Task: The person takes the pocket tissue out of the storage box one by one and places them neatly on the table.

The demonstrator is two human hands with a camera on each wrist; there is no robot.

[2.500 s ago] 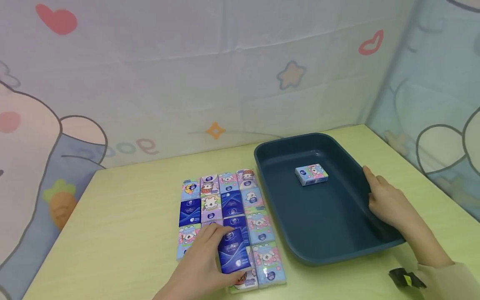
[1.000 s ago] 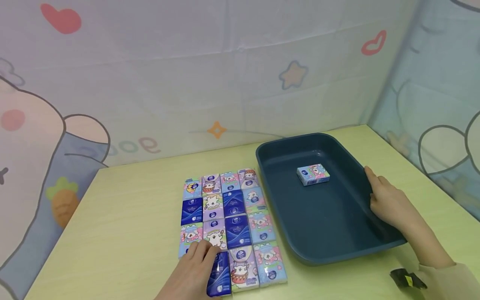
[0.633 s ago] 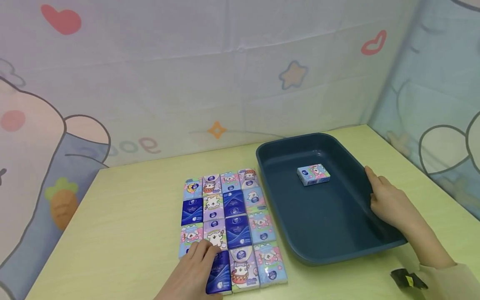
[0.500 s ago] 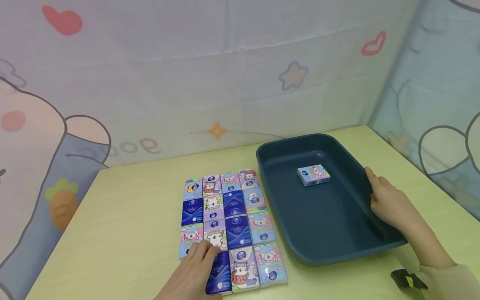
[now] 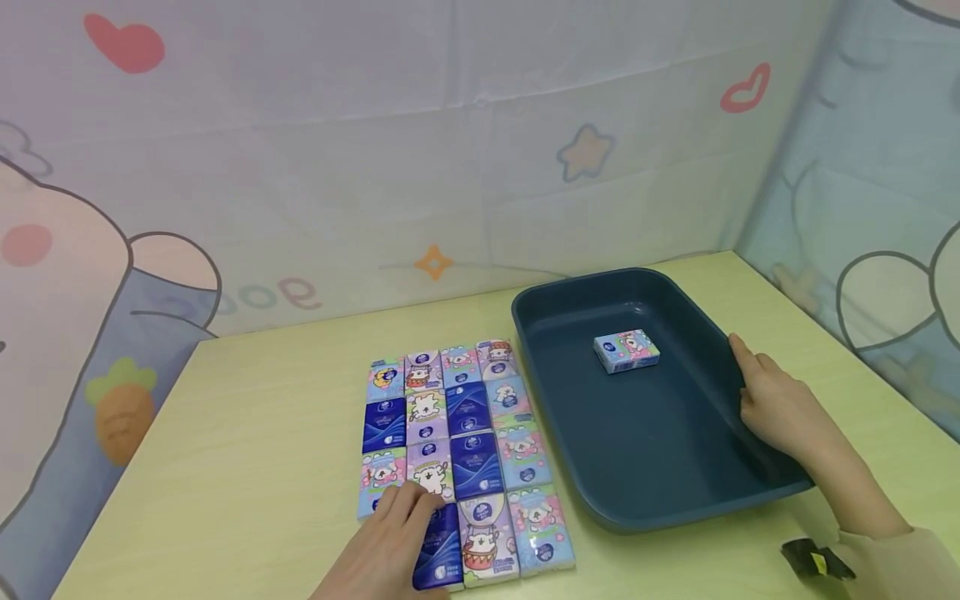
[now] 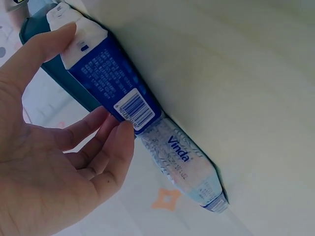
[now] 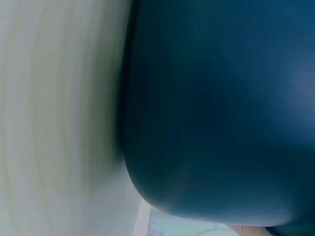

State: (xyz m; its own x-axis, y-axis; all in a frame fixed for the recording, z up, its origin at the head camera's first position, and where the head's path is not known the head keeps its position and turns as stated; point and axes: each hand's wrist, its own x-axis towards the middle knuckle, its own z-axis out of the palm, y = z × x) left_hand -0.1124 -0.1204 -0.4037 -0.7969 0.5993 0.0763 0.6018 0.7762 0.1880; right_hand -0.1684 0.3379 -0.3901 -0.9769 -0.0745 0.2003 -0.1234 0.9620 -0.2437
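In the head view my left hand holds a dark blue tissue pack in the nearest row of a grid of packs. The left wrist view shows the thumb on the white end of this tissue pack and fingertips at its barcode end. A paler pack marked Vinda lines up beyond that end. At the right, my right hand grips the rim of a deep teal tub; its fingers are partly hidden by the wall. One light blue tissue pack lies inside the tub.
Several pink, purple and blue tissue packs lie flat, edge to edge, left of the tub on the pale green table. A small black object is by the right sleeve. A cartoon cloth hangs behind.
My left hand has brought the dark blue pack down and left, from above the grid into its nearest row. It has stayed there for about a second. The right hand keeps its place.
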